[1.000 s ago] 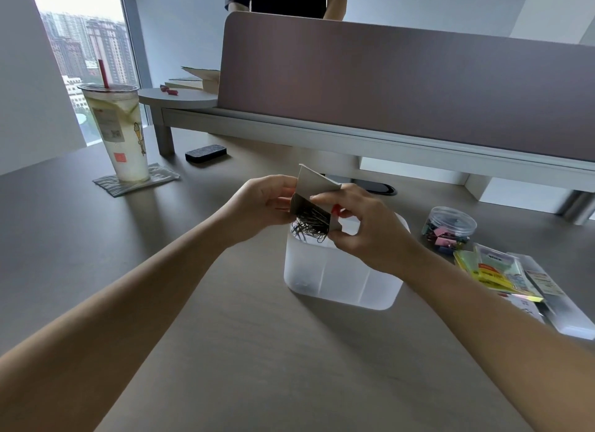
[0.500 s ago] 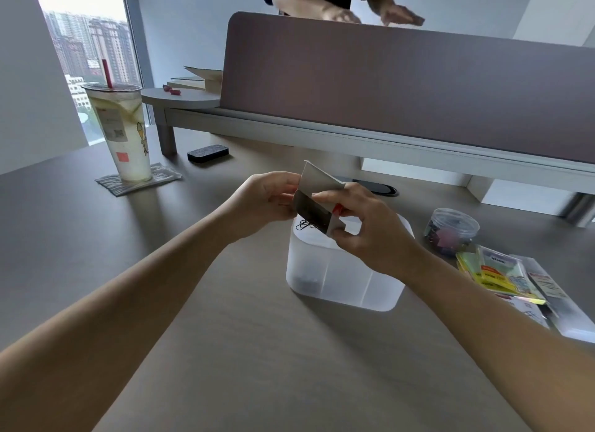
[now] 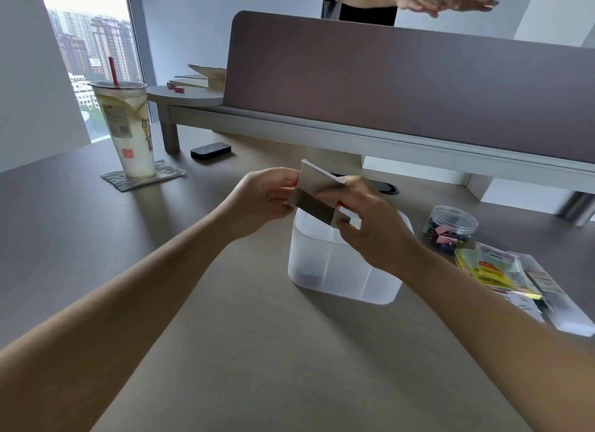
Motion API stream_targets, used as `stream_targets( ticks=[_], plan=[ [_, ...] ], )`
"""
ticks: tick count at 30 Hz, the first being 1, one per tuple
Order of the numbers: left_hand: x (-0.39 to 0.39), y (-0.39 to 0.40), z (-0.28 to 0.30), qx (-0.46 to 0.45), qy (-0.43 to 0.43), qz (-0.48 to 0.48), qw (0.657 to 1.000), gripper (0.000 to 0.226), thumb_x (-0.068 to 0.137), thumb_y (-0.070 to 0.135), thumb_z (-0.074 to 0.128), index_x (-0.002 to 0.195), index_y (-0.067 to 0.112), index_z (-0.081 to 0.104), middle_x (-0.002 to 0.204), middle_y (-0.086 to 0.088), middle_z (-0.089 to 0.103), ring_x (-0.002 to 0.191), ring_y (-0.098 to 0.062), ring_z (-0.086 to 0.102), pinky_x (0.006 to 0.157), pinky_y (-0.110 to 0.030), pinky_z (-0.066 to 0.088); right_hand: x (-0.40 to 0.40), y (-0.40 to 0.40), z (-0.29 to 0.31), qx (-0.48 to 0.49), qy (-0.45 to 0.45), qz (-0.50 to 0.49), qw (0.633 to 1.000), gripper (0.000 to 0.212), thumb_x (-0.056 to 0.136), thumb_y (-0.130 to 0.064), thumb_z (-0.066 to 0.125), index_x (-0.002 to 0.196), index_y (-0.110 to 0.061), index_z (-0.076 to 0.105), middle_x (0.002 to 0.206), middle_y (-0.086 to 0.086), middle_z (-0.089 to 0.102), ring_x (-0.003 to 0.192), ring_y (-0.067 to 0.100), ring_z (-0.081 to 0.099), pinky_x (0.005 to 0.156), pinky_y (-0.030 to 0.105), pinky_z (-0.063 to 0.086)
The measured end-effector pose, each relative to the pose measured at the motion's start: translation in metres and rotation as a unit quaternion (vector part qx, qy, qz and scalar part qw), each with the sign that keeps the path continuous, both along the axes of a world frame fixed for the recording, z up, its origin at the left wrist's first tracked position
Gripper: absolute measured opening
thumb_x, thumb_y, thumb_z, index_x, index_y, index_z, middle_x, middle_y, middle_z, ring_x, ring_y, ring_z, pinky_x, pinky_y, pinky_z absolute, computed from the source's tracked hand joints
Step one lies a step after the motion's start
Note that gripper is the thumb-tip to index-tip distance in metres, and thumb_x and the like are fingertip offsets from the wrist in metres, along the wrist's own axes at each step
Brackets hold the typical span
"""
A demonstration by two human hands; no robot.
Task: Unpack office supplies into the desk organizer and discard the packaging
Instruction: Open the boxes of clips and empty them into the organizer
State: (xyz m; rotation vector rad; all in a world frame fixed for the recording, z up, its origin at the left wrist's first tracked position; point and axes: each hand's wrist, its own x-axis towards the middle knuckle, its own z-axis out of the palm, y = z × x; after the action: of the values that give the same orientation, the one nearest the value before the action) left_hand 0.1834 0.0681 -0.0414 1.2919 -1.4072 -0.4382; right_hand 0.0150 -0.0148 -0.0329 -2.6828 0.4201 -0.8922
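- The small cardboard box (image 3: 317, 196) was held tilted, mouth down, directly above the near-left compartment of the translucent desk organizer (image 3: 325, 270); a second before, a tangle of paper clips hung from its mouth, half a second before only a wisp showed, and now nothing hung there; a dark heap showed faintly through the organizer's wall at the bottom of that compartment, so I judged the clips had dropped in.
- The left hand (image 3: 264, 199) had its fingers closed on the box's left edge; the right hand (image 3: 370, 225) had thumb and fingers clamped on its lower right end; both grips matched those of a second earlier.
- The box looked emptied, though its inside was hidden; I judged the next step to be discarding it as packaging.
- The organizer stood toward the far right of the desk (image 3: 225, 319); just beside it on the right were a clear tub of binder clips (image 3: 450, 228), and nearer the desk's right edge the packs of sticky notes (image 3: 495, 267), all unopened as far as could be told.
- Well apart, at the desk's far left, stood an iced drink (image 3: 128, 128) on a coaster; beyond the partition a second person's arms had come further into view.
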Motion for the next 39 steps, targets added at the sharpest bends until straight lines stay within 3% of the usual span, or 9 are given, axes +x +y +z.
stream_targets(
  ticks=[7,10,14,17,22,27,32,35,39],
  plan=[
    [-0.002,0.0,0.001,0.0,-0.01,-0.005,1.0,0.055,0.072,-0.022,0.053,0.106,0.022,0.052,0.089,0.009,0.06,0.075,0.009,0.064,0.064,-0.007,0.049,0.001,-0.004,-0.001,0.005,-0.015,0.003,1.0,0.047,0.077,0.011,0.054,0.118,-0.011,0.055,0.117,0.014,0.055,0.096,0.01,0.043,0.079,-0.01,0.027],
    [-0.005,0.001,0.007,0.013,-0.013,-0.007,1.0,0.045,0.074,-0.017,0.055,0.107,0.015,0.055,0.086,0.005,0.061,0.073,0.006,0.064,0.068,-0.009,0.051,0.001,-0.004,0.002,0.119,-0.04,0.032,0.992,0.045,0.078,0.005,0.054,0.116,-0.019,0.054,0.114,0.002,0.055,0.098,0.012,0.05,0.081,0.004,0.041],
    [-0.013,0.008,0.019,0.031,0.041,-0.034,0.998,0.04,0.074,-0.013,0.056,0.105,0.013,0.056,0.087,-0.001,0.062,0.075,-0.003,0.063,0.069,-0.012,0.051,-0.002,0.002,0.014,0.244,-0.117,0.038,0.962,0.043,0.074,0.001,0.049,0.101,-0.033,0.049,0.097,-0.021,0.05,0.081,0.017,0.055,0.07,0.029,0.053],
    [-0.026,0.015,0.023,0.06,0.022,-0.021,0.998,0.04,0.071,-0.006,0.064,0.105,0.011,0.054,0.094,0.0,0.06,0.087,-0.016,0.06,0.075,-0.023,0.052,-0.007,0.005,0.022,0.294,-0.138,0.032,0.945,0.039,0.08,0.005,0.045,0.101,-0.027,0.052,0.094,-0.015,0.049,0.092,0.012,0.052,0.077,0.019,0.051],
    [-0.056,0.031,0.017,0.044,0.02,0.043,0.998,0.038,0.066,-0.004,0.071,0.088,0.02,0.052,0.091,0.005,0.058,0.091,-0.026,0.06,0.076,-0.039,0.053,-0.031,0.023,0.023,0.372,-0.13,0.064,0.917,0.038,0.082,0.004,0.041,0.09,-0.03,0.055,0.088,-0.005,0.05,0.076,0.01,0.052,0.073,0.021,0.05],
    [-0.079,0.065,-0.006,0.031,-0.018,0.115,0.993,0.039,0.063,0.007,0.076,0.077,0.032,0.05,0.08,0.013,0.058,0.074,-0.01,0.06,0.068,-0.027,0.053,-0.053,0.05,0.007,0.347,-0.091,0.073,0.93,0.033,0.085,-0.002,0.047,0.108,-0.025,0.048,0.1,-0.002,0.048,0.083,0.011,0.055,0.07,0.018,0.052],
    [-0.084,0.099,-0.04,0.07,0.027,0.193,0.978,0.033,0.066,0.01,0.075,0.077,0.026,0.049,0.081,0.007,0.059,0.079,-0.02,0.059,0.074,-0.037,0.052,-0.089,0.066,-0.027,0.186,-0.021,0.008,0.982,0.045,0.084,-0.019,0.055,0.127,-0.019,0.04,0.11,-0.009,0.048,0.09,0.003,0.051,0.074,0.013,0.041],
    [-0.083,0.121,-0.061,0.1,-0.009,0.275,0.956,0.031,0.068,0.019,0.074,0.085,0.021,0.049,0.083,0.008,0.057,0.08,-0.015,0.056,0.068,-0.027,0.049,-0.11,0.073,-0.052,0.079,0.034,-0.036,0.996,0.043,0.084,-0.018,0.056,0.125,-0.012,0.047,0.126,0.008,0.053,0.111,0.019,0.049,0.086,0.02,0.034],
    [-0.074,0.139,-0.075,0.131,-0.04,0.361,0.922,0.033,0.073,0.029,0.07,0.093,0.019,0.047,0.094,0.001,0.056,0.081,-0.014,0.051,0.058,-0.018,0.036,-0.127,0.073,-0.082,0.049,0.204,-0.092,0.973,0.049,0.088,-0.033,0.048,0.132,-0.013,0.039,0.146,0.011,0.032,0.134,0.023,0.028,0.106,0.026,0.021]
  ],
)
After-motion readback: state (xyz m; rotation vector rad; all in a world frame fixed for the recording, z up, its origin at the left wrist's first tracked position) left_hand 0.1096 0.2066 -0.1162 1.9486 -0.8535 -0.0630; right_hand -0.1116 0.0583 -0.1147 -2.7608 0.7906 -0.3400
